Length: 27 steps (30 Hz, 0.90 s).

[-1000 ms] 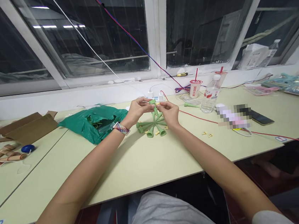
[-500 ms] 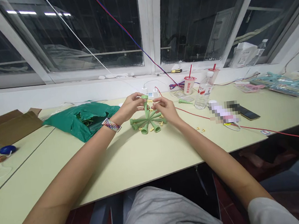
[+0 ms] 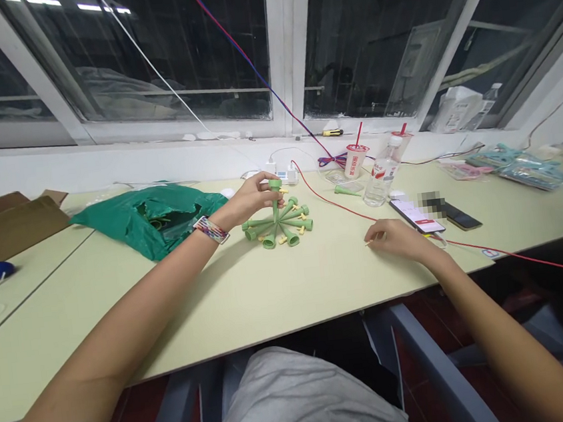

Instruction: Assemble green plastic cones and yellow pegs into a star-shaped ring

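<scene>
The left hand (image 3: 247,200) grips the upright arm of a green plastic spoked assembly (image 3: 277,225) on the bench (image 3: 250,295); the right hand (image 3: 398,239) pinches a tiny peg (image 3: 368,243) beside a smartphone (image 3: 415,216), with a green plastic bag (image 3: 149,221) left of the assembly

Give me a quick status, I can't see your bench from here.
Left hand gripping upright green tube of the radial assembly. Right hand beside the phone, pinching a small pale peg. Red wire on the table between them.
</scene>
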Motion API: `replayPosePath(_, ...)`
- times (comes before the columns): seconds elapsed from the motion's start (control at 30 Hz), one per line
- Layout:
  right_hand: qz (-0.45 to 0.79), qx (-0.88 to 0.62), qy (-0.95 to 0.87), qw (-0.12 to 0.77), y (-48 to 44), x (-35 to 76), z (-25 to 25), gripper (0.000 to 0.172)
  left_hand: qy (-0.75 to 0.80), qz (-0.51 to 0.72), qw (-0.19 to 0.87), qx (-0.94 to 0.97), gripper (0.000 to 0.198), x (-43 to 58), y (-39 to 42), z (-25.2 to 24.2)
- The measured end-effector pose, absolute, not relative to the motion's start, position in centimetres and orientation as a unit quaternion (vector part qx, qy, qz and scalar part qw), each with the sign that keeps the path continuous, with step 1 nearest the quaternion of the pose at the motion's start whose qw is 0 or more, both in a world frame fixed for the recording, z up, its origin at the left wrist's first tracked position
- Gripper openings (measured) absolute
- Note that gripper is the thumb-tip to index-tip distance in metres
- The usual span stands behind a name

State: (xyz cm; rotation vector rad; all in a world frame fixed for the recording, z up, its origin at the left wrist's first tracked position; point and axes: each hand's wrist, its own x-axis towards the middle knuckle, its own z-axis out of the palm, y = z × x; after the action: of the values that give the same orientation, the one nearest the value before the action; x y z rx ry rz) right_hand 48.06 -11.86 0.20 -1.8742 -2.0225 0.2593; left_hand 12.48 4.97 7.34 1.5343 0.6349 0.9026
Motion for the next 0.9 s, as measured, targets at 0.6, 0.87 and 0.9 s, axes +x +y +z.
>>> replayPosePath(0.6, 0.185, -0.416, -0.651, 0.608, 0.7, 32.6, 1.2, 0.016, 0.313, 0.368, 0.541, 0.688, 0.044, 12.5, 5.7, 5.5)
replayPosePath(0.87, 0.137, -0.401, -0.663, 0.617, -0.5, 33.4, 0.0, 0.015, 0.308, 0.343, 0.525, 0.715, 0.038, 12.7, 5.3, 5.0)
replayPosePath(0.9, 0.135, -0.399, -0.667, 0.615, -0.4, 33.4, -0.1, 0.014, 0.305, 0.339, 0.529, 0.716, 0.037, 12.8, 5.2, 5.0)
